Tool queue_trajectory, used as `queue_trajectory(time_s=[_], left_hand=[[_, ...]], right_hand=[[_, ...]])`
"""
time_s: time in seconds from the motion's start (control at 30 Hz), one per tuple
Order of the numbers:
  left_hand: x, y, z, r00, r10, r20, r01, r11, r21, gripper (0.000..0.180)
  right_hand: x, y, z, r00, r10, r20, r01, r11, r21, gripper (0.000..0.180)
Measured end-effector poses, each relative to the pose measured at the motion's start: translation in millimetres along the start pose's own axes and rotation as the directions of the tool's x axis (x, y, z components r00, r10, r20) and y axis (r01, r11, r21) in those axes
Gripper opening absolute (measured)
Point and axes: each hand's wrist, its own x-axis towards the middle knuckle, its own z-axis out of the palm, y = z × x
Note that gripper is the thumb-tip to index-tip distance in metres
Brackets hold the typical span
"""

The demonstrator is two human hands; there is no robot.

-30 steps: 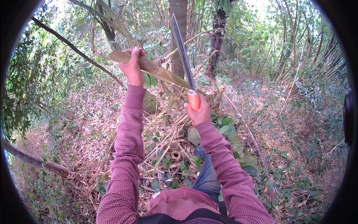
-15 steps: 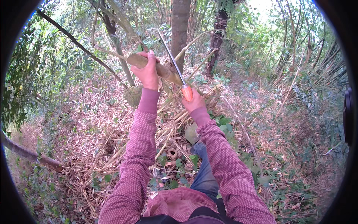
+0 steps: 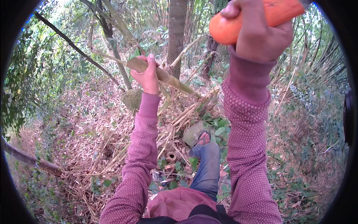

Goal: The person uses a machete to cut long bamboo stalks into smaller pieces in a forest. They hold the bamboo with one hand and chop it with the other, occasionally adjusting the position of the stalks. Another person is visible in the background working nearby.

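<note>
My left hand (image 3: 147,79) is closed around a pale bamboo pole (image 3: 174,81) near its slanted cut end. From there the pole slopes away down to the right, with thin side branches around it. High at the upper right, close to the camera, my right hand (image 3: 263,41) grips the thick orange handle (image 3: 238,27) of a machete. Only a sliver of its blade shows at the picture's top rim; the rest is out of frame. The machete is well apart from the pole.
Cut stalks (image 3: 185,115) and dry leaves litter the ground ahead. My sandalled foot (image 3: 203,139) rests by a stone (image 3: 192,133). Another stone (image 3: 132,100) lies beyond my left wrist. A tree trunk (image 3: 177,33) stands ahead, and a fallen branch (image 3: 46,161) lies at left.
My right hand has swung the machete up and to the right, off the bamboo pole and toward the camera. My left hand keeps its hold in nearly the same place. My foot now shows.
</note>
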Motion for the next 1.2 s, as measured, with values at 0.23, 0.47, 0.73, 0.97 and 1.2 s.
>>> queue_trajectory(time_s=[0.23,0.47,0.73,0.97,1.2], left_hand=[[-2.9,-7.7,-13.2,0.997,-0.066,-0.037,0.071,0.985,0.155,0.017],[3.6,-12.2,-37.6,1.0,-0.018,0.024,0.018,1.0,-0.003,0.014],[40.6,135.9,-94.0,0.97,0.234,0.059,-0.225,0.786,0.575,0.026],[84.3,351.3,-174.0,0.937,0.325,0.13,-0.35,0.881,0.319,0.016],[110.9,336.1,-207.4,0.967,0.204,0.151,-0.219,0.971,0.093,0.013]], right_hand=[[-227.3,69.2,-16.2,0.051,0.991,0.122,-0.677,0.124,-0.725,0.041],[-245.8,90.9,-27.1,-0.182,0.92,0.346,-0.843,0.035,-0.537,0.033],[-161.2,27.2,-34.9,0.394,0.873,0.287,-0.907,0.419,-0.031,0.032],[-207.0,4.2,-51.0,0.439,0.885,0.155,-0.895,0.447,-0.015,0.034],[-301.1,-36.6,-108.5,0.369,0.848,0.38,-0.617,0.529,-0.583,0.035]])
